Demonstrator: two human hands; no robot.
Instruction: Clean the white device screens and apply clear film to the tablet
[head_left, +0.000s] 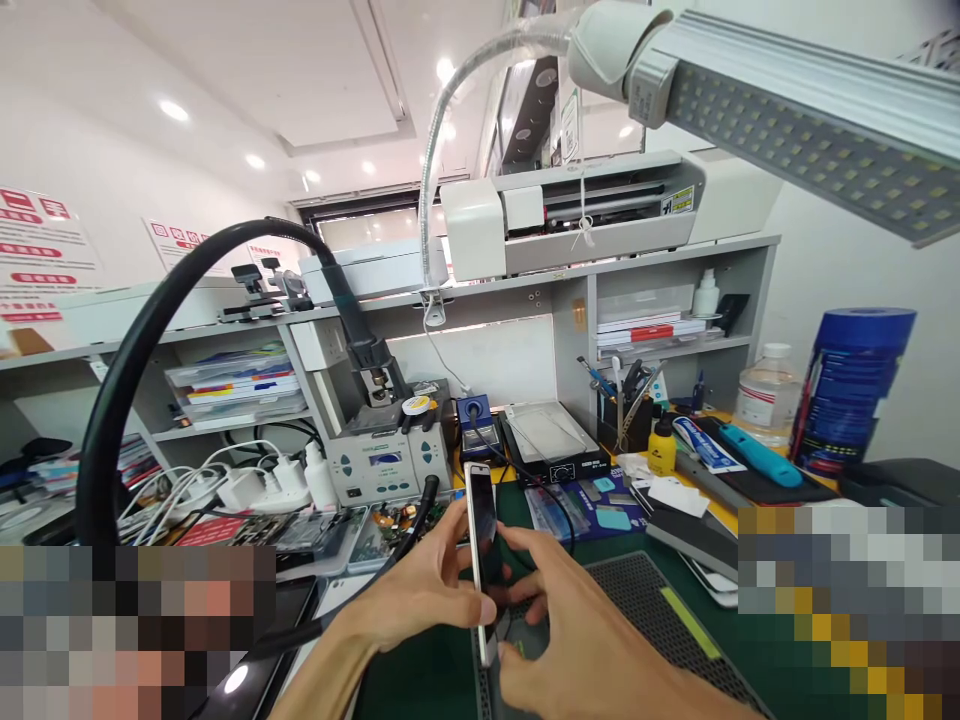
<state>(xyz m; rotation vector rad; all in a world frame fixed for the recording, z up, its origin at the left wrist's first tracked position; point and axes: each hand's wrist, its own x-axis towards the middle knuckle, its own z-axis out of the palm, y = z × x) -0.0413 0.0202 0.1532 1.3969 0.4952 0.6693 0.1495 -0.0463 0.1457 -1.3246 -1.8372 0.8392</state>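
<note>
Over the counter's (pixel 416 665) near edge, about mid-width: phone (pixel 486 540), white frame, stood on end, nearly edge-on to camera, dark screen facing right. Left hand (pixel 427 590) grip is closed on it, thumb across the lower frame. Right hand (pixel 574 620) grip spans it from the right, curved: thumb at the bottom end, forefinger higher up along the side.

Just right of and below the phone, grey perforated mat (pixel 634 575) with a yellow-green strip (pixel 690 622) on it. Left of the hands, tray (pixel 360 540) of small circuit boards, black hose (pixel 135 330) arching over that side.

Toward the counter's far edge, left to right: grey station (pixel 386 470) with a display, blue unit (pixel 474 425), black box (pixel 551 440) with a pale top plate, tool holder (pixel 628 420) full of hand tools. Right-hand side: yellow bottle (pixel 661 447), turquoise tool (pixel 761 455), clear bottle (pixel 766 395) with white cap. LED lamp (pixel 810 135) hangs over the right end.
</note>
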